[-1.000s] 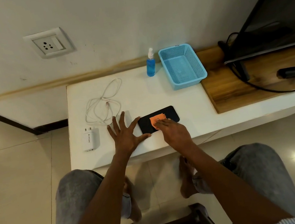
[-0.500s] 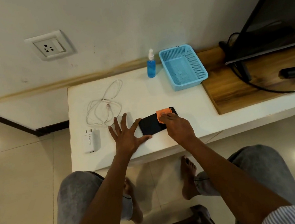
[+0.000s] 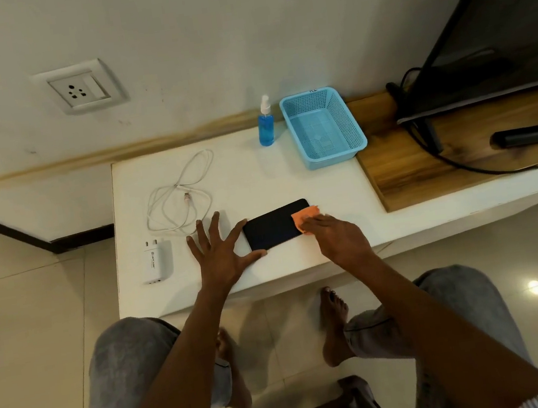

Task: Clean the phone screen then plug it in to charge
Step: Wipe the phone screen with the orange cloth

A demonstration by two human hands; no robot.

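Head view: the phone [image 3: 275, 225] lies flat at frame centre on the white desk [image 3: 257, 177]. The right hand [image 3: 341, 237] presses an orange cloth [image 3: 304, 218] on its right end; the left hand [image 3: 221, 253], fingers spread, braces its left edge. Cable [image 3: 178, 195] and charger [image 3: 154, 261] lie left.

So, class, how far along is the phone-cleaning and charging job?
Done: nothing visibly finished. In hand: the right hand presses the small orange cloth on the black phone; the left hand steadies it. Left: white coiled cable and white charger plug lie unconnected.
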